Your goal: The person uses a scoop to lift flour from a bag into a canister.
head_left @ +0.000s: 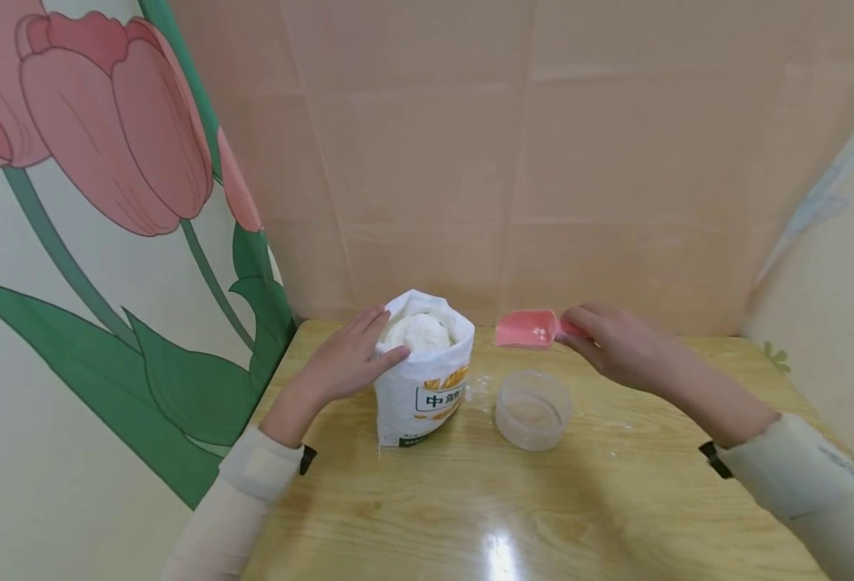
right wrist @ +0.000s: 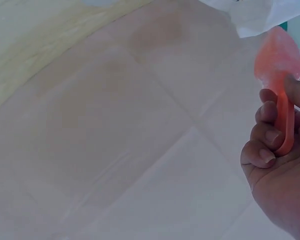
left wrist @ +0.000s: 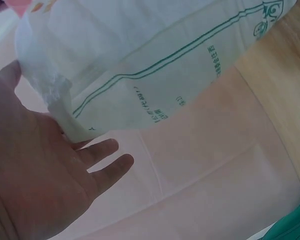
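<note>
A white bag of flour (head_left: 427,395) stands upright with its top open, white powder (head_left: 425,332) heaped up to near the rim. My left hand (head_left: 350,355) rests against the bag's left rim, fingers extended and thumb lying toward the front. In the left wrist view that hand (left wrist: 50,160) is spread beside the bag (left wrist: 130,65), two fingers reaching past its edge. My right hand (head_left: 612,343) grips the handle of a pink scoop (head_left: 525,329), held level above and behind a clear round bowl (head_left: 533,410). White specks cling inside the scoop. In the right wrist view, fingers curl round the handle.
Powder is scattered on the wooden table (head_left: 412,516) between bag and bowl, with some specks right of the bowl. A beige covering (head_left: 427,161) rises behind the table. A wall with painted tulips (head_left: 115,121) is close on the left, another painted wall on the right.
</note>
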Motion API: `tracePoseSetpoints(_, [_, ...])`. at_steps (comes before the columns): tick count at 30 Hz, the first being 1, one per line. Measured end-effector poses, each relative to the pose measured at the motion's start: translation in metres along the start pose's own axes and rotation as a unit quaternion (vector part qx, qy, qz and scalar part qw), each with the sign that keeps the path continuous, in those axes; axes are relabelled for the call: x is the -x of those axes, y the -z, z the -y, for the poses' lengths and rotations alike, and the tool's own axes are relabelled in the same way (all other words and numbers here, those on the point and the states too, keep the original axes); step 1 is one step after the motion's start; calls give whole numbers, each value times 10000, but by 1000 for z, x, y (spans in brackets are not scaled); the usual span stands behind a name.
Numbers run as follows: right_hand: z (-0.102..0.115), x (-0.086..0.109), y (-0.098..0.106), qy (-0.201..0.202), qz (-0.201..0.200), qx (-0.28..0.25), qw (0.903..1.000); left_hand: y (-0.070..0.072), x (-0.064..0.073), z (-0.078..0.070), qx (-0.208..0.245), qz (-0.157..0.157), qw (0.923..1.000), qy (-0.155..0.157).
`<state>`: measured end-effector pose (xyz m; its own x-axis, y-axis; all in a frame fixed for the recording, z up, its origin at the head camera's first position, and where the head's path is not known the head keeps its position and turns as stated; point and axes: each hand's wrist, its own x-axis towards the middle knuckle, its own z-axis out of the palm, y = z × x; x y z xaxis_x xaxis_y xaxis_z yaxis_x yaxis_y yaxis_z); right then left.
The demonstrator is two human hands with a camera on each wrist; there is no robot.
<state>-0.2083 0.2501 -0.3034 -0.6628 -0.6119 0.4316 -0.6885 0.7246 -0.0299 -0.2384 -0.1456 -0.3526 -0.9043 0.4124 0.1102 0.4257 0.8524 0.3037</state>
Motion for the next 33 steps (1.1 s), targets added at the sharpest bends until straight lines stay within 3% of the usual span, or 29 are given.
tracePoseSetpoints(8, [15,-35,8,-259,848,-79,9960,5,-2,0,55,111,9999,-41])
tracePoseSetpoints(21, [42,-83,1,-274,1311,150,9909,9,3,0,194,410,9990,-1])
tracePoseSetpoints(26, [52,-101,1,-509,1762,431,9821,8,1,-2,166,397,9991,-46])
tracePoseSetpoints(33, [60,-123,-13,-426,2125,779,9731,4,-1,-4,202,428,9989,-29])
